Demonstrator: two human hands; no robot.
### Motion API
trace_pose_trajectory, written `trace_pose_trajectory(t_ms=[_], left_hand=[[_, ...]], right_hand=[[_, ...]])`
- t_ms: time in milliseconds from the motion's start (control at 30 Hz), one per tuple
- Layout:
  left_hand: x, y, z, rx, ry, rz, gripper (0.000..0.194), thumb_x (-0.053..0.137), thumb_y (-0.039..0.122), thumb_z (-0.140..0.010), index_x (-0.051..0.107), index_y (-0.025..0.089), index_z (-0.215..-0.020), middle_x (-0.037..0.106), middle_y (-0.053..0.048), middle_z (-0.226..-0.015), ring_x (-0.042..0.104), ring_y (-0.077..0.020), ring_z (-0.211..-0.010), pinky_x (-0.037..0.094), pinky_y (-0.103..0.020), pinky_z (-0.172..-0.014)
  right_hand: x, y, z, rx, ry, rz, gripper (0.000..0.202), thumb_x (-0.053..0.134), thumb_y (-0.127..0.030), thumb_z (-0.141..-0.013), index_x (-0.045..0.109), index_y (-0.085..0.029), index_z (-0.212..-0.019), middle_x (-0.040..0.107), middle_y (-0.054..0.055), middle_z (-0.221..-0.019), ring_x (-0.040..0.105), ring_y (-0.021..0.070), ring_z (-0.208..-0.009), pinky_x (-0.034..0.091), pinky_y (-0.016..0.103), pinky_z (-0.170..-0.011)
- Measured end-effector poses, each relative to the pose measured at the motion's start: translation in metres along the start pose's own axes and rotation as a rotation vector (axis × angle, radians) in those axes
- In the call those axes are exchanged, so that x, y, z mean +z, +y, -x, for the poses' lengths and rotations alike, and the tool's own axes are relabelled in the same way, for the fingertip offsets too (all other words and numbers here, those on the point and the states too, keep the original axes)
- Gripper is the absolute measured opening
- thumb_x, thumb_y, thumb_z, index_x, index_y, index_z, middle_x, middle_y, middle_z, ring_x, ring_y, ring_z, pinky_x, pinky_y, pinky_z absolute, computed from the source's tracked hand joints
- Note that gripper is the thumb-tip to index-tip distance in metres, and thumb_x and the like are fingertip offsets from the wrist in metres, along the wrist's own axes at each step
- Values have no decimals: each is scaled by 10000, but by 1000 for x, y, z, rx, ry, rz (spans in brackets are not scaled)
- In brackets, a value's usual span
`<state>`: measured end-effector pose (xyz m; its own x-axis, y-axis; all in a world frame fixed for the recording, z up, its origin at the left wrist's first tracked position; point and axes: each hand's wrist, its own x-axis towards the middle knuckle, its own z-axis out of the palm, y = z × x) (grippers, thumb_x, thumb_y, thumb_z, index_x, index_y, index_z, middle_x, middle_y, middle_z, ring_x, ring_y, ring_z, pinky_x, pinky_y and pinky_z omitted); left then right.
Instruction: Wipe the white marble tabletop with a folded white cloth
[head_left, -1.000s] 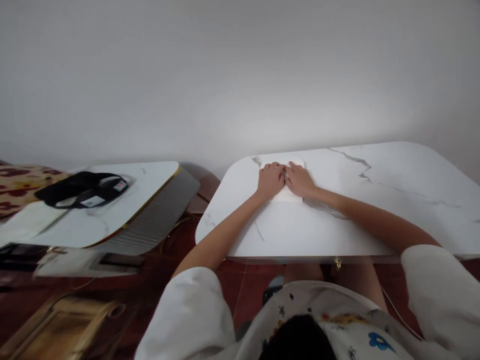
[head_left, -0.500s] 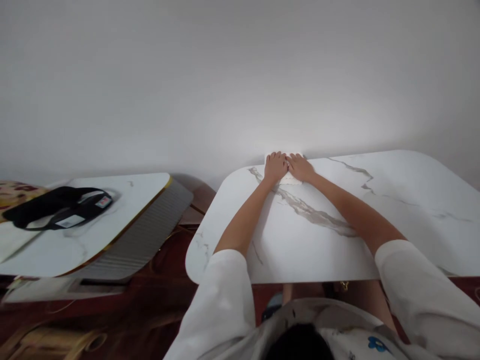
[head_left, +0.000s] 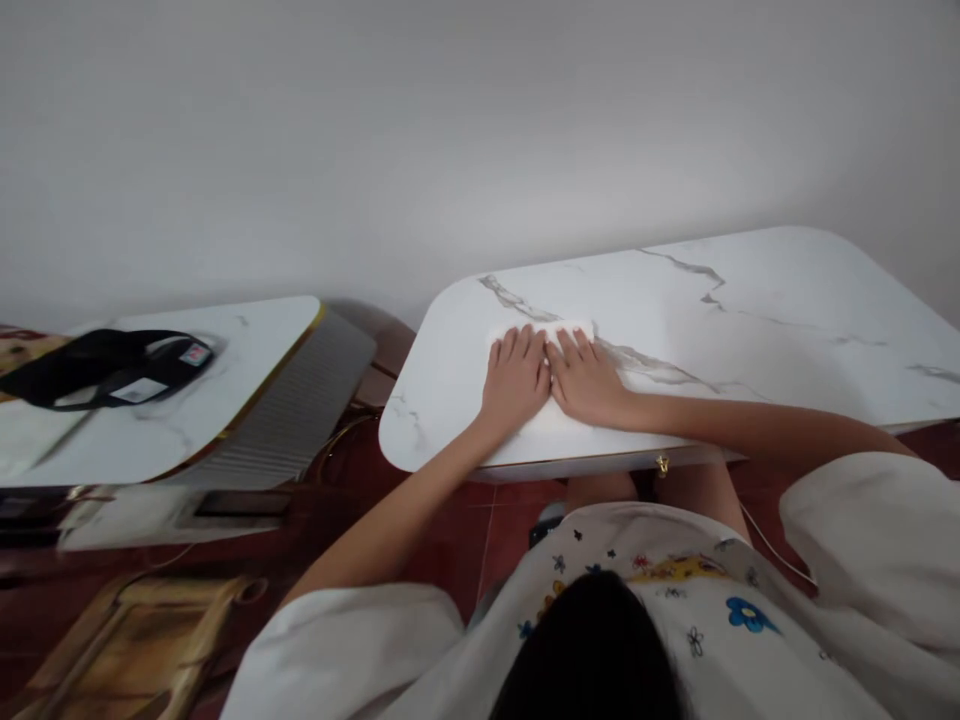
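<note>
Both my palms lie flat on a white cloth at the table's near side

Closest to me is my own dark hair [head_left: 592, 650], hanging over the front of my white shirt [head_left: 675, 620], which is printed with small flowers, a blue one [head_left: 750, 614] standing out on the right. My loose sleeves spread to both sides, the left sleeve [head_left: 352, 640] low and the right sleeve [head_left: 870, 545] higher up. Down to my left, a wooden frame [head_left: 142, 640] sits over the dark red floor [head_left: 450, 540]. Just beyond my lap, a small gold knob [head_left: 662, 465] shows under the table's front edge.

My arms reach forward to the white marbled table [head_left: 765, 360]. My left hand [head_left: 517, 375] and right hand [head_left: 589, 380] rest side by side, palms down, fingers stretched out and a little apart. Neither is curled around anything; I cannot tell whether my thumbs touch. Under both hands lies the white cloth [head_left: 559, 417], flat on the left part of the tabletop, near the front edge; its borders show between my wrists and past my fingertips. A broad grey vein [head_left: 649, 368] in the marble pattern comes out beside my right hand.

Well apart on the left stands a second marbled table [head_left: 232, 350] with a gold-trimmed edge and a ribbed grey side. A black strapped item [head_left: 112, 368] lies on it, carrying a white label. Behind both tables rises the plain pale wall [head_left: 480, 130].
</note>
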<state>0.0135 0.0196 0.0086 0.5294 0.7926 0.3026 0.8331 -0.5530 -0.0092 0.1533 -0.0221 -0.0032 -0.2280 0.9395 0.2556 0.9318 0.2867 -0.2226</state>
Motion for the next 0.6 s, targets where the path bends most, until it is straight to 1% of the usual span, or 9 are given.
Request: trace_pose_trajectory(t_ms=[67, 133, 200, 300, 367, 433, 500, 600], left_hand=[[-8, 16, 26, -23, -15, -11, 524, 328, 266, -922, 458, 119, -1408, 435, -157, -1503, 357, -333, -1406, 282, -516, -1138], [-14, 35, 41, -34, -33, -17, 531, 337, 273, -923, 447, 102, -1413, 423, -176, -1507, 352, -353, -1406, 280, -539, -1133], [-17, 55, 44, -31, -60, -15, 538, 342, 279, -925, 427, 98, -1425, 405, -184, -1517, 339, -366, -1410, 270, -563, -1131], [-15, 78, 27, -10, -114, 3, 548, 345, 284, -933, 388, 103, -1449, 374, -175, -1538, 303, -369, -1427, 243, -580, -1137], [-11, 87, 8, 3, -139, 21, 551, 340, 284, -941, 365, 114, -1464, 353, -163, -1551, 273, -362, -1441, 214, -583, -1147], [-4, 90, -14, 5, -146, 38, 549, 338, 276, -944, 358, 120, -1470, 344, -158, -1556, 256, -357, -1448, 185, -579, -1157], [4, 86, -36, -6, -134, 47, 546, 339, 265, -940, 366, 116, -1465, 355, -163, -1548, 260, -358, -1445, 171, -576, -1160], [17, 71, -71, -28, -87, 46, 526, 333, 256, -934, 403, 113, -1436, 385, -169, -1524, 290, -361, -1424, 187, -574, -1149]], right_hand=[[-7, -6, 28, -40, -22, -16, 590, 346, -336, -960, 371, -63, -1483, 301, 186, -1573, 229, 379, -1455, 282, 551, -1140], [-16, -3, 52, -70, -30, -13, 581, 353, -340, -963, 385, -74, -1478, 311, 176, -1571, 236, 363, -1456, 287, 526, -1147], [-24, 6, 69, -74, -28, 7, 566, 356, -330, -964, 395, -89, -1475, 325, 160, -1569, 251, 349, -1453, 293, 509, -1149], [-30, 30, 77, -43, -20, 57, 548, 343, -301, -965, 398, -106, -1474, 335, 145, -1567, 273, 339, -1445, 302, 509, -1142], [-30, 49, 70, -26, -10, 90, 549, 329, -288, -961, 394, -105, -1475, 338, 146, -1566, 275, 349, -1441, 313, 514, -1131], [-27, 67, 55, -29, -4, 113, 560, 320, -293, -958, 383, -98, -1479, 347, 152, -1559, 274, 366, -1437, 318, 520, -1120], [-24, 84, 33, -52, -7, 128, 570, 306, -303, -959, 370, -82, -1481, 350, 163, -1554, 271, 377, -1432, 308, 529, -1117], [-18, 104, -8, -89, -21, 147, 572, 273, -291, -968, 357, -46, -1478, 337, 181, -1555, 269, 372, -1428, 281, 518, -1128]])
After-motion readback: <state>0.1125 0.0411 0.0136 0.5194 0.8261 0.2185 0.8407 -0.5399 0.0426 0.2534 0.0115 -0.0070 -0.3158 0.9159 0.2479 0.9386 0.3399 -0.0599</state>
